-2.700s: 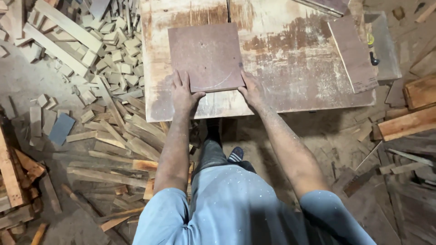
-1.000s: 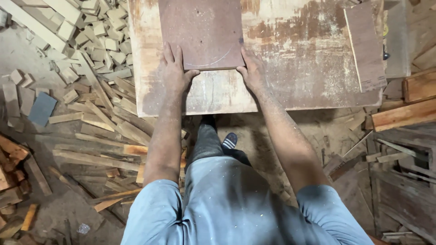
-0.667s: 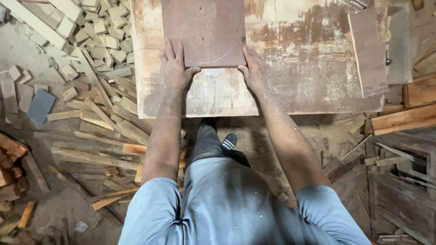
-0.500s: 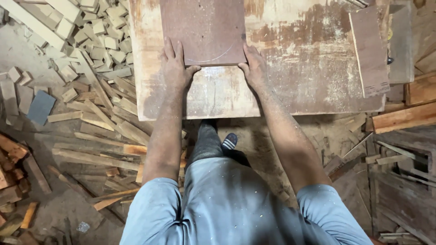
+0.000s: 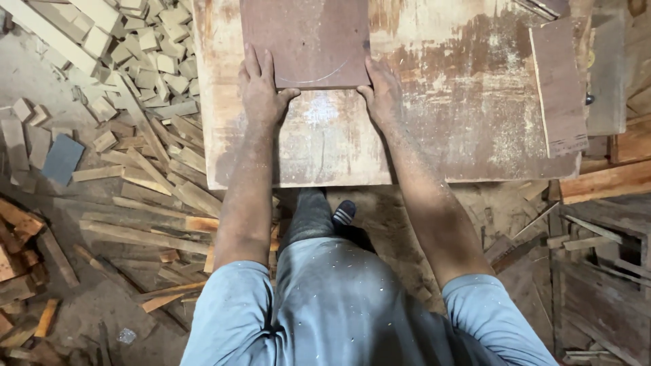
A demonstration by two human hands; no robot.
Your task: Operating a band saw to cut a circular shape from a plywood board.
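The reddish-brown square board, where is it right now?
In the head view the reddish-brown square board lies top centre on the worn table, with the left hand and right hand at its near corners.

We see the board (image 5: 305, 41) lying on the desk (image 5: 434, 129), a second panel (image 5: 558, 88) at its right edge, wood offcuts (image 5: 135, 74) on the floor (image 5: 41, 196) left.

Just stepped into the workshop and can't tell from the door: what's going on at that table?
A person stands at a worn wooden table, both hands flat on a reddish-brown board lying on it. The left hand presses the board's near left corner, the right hand its near right corner. A faint curved line shows near the board's edge. A narrower board lies at the table's right side, and wood offcuts cover the floor to the left.
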